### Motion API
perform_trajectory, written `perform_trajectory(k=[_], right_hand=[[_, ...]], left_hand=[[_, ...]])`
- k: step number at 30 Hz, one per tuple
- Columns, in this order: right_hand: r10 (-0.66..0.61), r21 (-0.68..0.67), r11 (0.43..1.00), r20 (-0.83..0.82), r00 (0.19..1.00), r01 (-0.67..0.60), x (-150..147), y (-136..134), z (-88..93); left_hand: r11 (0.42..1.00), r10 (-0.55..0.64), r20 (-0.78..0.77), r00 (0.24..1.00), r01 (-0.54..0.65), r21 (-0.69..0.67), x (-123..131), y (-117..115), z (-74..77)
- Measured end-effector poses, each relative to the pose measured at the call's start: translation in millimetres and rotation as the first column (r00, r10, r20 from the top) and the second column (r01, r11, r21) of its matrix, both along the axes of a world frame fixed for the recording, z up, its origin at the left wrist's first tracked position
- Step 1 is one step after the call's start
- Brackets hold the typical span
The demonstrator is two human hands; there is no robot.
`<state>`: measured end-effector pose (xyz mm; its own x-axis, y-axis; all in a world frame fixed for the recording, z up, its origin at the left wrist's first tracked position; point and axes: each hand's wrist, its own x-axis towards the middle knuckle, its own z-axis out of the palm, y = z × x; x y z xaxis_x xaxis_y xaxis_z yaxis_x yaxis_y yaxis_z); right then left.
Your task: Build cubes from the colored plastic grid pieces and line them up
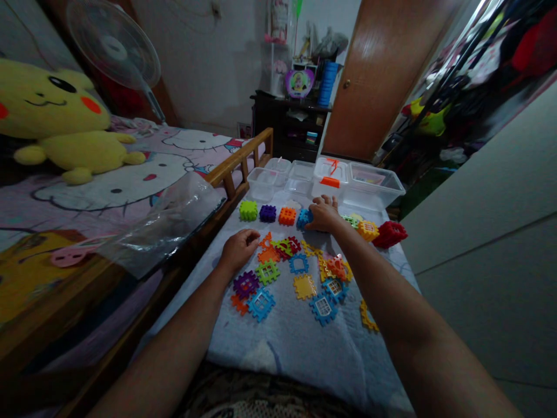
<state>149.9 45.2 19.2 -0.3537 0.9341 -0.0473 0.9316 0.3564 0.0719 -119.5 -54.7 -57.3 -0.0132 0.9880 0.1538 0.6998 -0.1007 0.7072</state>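
Colourful notched plastic pieces lie on a blue cloth (278,337). Behind them runs a row of stacks: lime green (248,211), dark purple (267,213), orange (287,216), blue (304,219), yellow (368,230) and red (390,234). My right hand (324,213) is at the blue stack, fingers partly curled; whether it grips a piece is hidden. My left hand (241,249) rests left of the loose orange piece (268,254), fingers bent together, their tips hard to make out. Nearer me lie a purple piece (246,284), a blue one (261,305) and a yellow square (304,287).
Clear plastic boxes (376,181) stand along the cloth's far edge, one with an orange clasp. At left, a wooden rail (235,159) borders a bed with a yellow plush toy (73,128) and a plastic bag (165,217). A pale cabinet (491,232) stands right.
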Motion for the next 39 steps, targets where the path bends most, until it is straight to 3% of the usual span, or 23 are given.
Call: perform_trajectory(k=[8,14,18,21,25,32,36,39], right_hand=[[-0.004,0.016,1.0,-0.008,1.0,0.004,0,-4,8.4],[0.109,0.101,0.991,-0.162,0.981,-0.093,6,-52,23.6],[0.169,-0.041,0.983,-0.146,0.975,-0.176,3,-98,9.3],[0.18,-0.069,0.979,-0.128,0.975,-0.19,-2,-117,-8.8],[0.148,-0.053,0.986,-0.132,0.98,-0.156,-9,-122,-21.5],[0.106,-0.025,0.993,-0.176,0.979,-0.112,-11,-127,-19.4],[0.085,-0.021,0.995,-0.331,0.94,-0.098,-2,-130,-21.2],[0.076,0.011,0.997,-0.507,0.858,-0.082,7,-131,-24.8]], left_hand=[[1.0,-0.003,-0.006,1.0,0.003,0.008,0,0,-0.6],[1.0,-0.011,0.003,1.0,0.011,0.001,0,-1,1.1],[1.0,-0.007,-0.019,1.0,0.007,-0.009,1,-2,3.4],[1.0,0.001,-0.031,1.0,-0.002,-0.014,2,-2,5.0],[1.0,-0.001,-0.022,1.0,0.001,-0.007,2,-2,4.9],[1.0,-0.015,0.0,1.0,0.015,0.0,0,0,0.8],[1.0,-0.015,-0.012,1.0,0.015,-0.002,0,1,1.8],[1.0,-0.004,-0.032,0.999,0.004,-0.012,1,0,4.6]])
